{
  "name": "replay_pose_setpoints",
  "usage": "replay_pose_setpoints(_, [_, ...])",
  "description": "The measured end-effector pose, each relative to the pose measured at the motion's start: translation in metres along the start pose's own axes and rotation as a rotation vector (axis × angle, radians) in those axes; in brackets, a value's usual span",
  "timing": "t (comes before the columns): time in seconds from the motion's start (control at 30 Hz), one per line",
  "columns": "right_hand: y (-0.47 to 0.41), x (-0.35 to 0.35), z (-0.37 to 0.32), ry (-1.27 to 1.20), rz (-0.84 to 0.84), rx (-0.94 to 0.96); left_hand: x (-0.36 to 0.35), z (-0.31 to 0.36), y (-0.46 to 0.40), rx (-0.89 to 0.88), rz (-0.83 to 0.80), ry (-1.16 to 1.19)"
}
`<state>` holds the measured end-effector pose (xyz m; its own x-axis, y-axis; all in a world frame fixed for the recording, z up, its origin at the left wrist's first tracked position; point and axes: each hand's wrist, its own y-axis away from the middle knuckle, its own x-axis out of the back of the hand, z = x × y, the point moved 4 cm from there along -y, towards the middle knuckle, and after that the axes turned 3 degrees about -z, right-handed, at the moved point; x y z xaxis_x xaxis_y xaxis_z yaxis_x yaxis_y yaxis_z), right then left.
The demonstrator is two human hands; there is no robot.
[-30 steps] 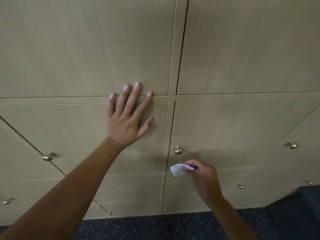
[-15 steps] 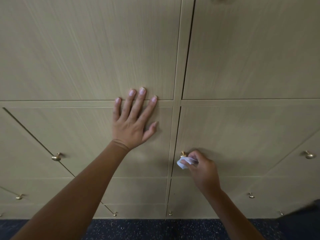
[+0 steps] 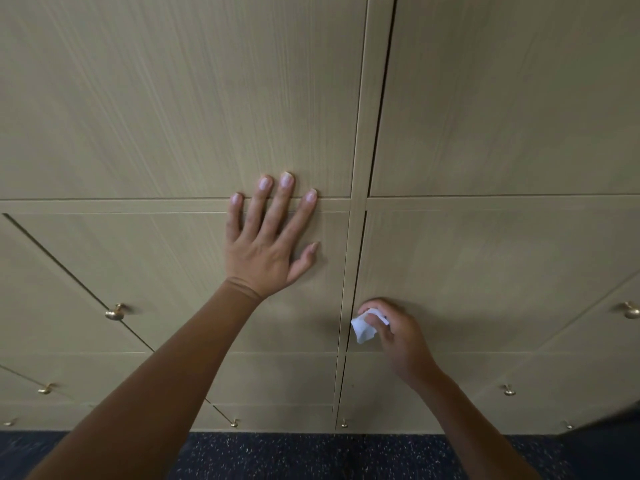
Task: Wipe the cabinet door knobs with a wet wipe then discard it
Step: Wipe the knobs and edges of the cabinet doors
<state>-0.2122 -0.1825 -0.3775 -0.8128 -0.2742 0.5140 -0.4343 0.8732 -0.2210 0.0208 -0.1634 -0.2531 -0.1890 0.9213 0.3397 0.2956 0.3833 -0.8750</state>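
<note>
My right hand (image 3: 394,336) holds a crumpled white wet wipe (image 3: 363,329) pressed around the knob of the middle-right cabinet door (image 3: 485,271); the wipe and fingers hide that knob. My left hand (image 3: 268,244) lies flat with fingers spread on the neighbouring door (image 3: 173,271), fingertips reaching the rail above it. A brass knob (image 3: 115,312) shows on the door to the left and another brass knob (image 3: 631,310) at the far right edge.
Light wood cabinet doors fill the view, with large panels above. Smaller brass knobs (image 3: 509,390) dot the lower rows near the floor. Dark speckled carpet (image 3: 311,455) runs along the bottom. A dark object (image 3: 616,424) intrudes at the lower right.
My right hand has risen with the wipe from below the middle knob and closed over it, hiding the knob. My left hand stays flat on the door.
</note>
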Motion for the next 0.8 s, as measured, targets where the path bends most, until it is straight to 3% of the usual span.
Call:
replay_pose_setpoints(0.37, [-0.001, 0.008, 0.004, 0.185, -0.100, 0.069, 0.001, 0.001, -0.001, 0.003, -0.007, -0.010])
replay_pose_setpoints(0.63, [-0.009, 0.005, -0.004, 0.210, -0.065, 0.088, 0.000, 0.002, -0.001, 0.000, 0.001, -0.015])
replay_pose_setpoints(0.8, [-0.004, 0.008, -0.008, 0.188, -0.139, 0.124, 0.000, 0.001, 0.000, -0.004, -0.005, -0.019])
